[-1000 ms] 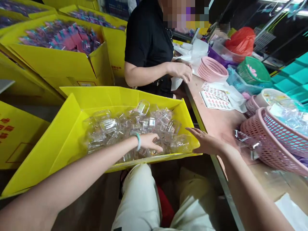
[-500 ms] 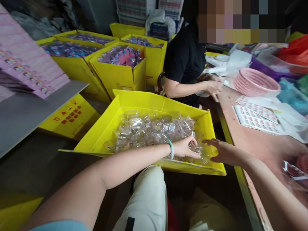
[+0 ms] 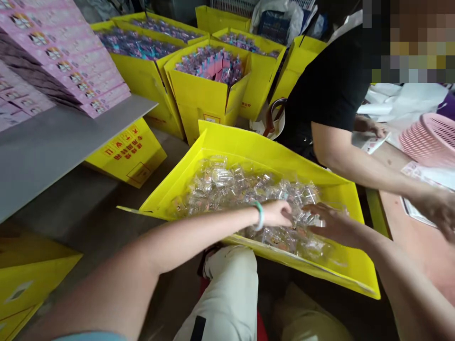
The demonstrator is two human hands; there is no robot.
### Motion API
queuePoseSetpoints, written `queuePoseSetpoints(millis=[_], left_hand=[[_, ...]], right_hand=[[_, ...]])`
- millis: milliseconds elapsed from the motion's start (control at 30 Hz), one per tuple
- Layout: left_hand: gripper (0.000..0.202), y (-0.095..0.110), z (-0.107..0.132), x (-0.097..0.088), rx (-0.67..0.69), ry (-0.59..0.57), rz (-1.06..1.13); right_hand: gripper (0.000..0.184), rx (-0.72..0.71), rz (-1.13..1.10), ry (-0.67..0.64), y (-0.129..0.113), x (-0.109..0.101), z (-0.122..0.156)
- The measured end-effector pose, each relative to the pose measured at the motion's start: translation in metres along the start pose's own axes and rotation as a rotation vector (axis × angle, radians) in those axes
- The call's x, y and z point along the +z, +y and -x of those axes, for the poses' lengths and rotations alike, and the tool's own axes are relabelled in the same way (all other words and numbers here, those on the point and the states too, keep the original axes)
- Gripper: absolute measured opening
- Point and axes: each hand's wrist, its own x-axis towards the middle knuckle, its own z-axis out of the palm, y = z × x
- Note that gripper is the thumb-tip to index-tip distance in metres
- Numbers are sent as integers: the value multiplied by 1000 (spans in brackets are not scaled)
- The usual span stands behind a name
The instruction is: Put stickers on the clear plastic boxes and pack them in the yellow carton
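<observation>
A shallow yellow box (image 3: 277,144) in front of me holds a heap of small clear plastic cases (image 3: 223,178). My left hand (image 3: 275,214), with a pale green bangle at the wrist, is down in the heap with its fingers curled; whatever they hold is blurred. Just to its right, my right hand (image 3: 329,220) has a clear plastic case (image 3: 312,218) between thumb and fingers. More cases lie below both hands, towards the box's near wall.
Behind stand several tall yellow cartons (image 3: 199,94) filled with packaged goods. Pink printed boxes (image 3: 71,61) are stacked on a grey table (image 3: 81,132) at left. A co-worker in a black top (image 3: 330,85) reaches across the right-hand table (image 3: 408,237), near a pink basket (image 3: 430,137).
My view has shifted, and both hands have come together over the cases, the right one closing on a case. The co-worker has leaned and stretched an arm across the table.
</observation>
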Motion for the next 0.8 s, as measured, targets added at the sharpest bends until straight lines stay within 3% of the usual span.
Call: queuePoseSetpoints(millis=[133, 233, 333, 433, 600, 700, 800], left_hand=[[47, -59, 47, -68, -84, 152, -29], [41, -96, 66, -97, -205, 421, -228], [36, -110, 70, -110, -185, 520, -293], [38, -110, 71, -118, -149, 576, -259], [39, -112, 79, -137, -181, 893, -226], [37, -116, 83, -138, -225, 863, -238], [37, -118, 83, -136, -218, 852, -215]], right_hand=[[89, 61, 70, -77, 23, 38, 16], [106, 86, 203, -44, 26, 59, 33], [92, 86, 269, -39, 21, 68, 44], [79, 124, 246, -61, 21, 73, 52], [88, 262, 253, -38, 19, 81, 43], [59, 246, 236, -67, 12, 78, 25], [41, 190, 183, -74, 10, 63, 18]])
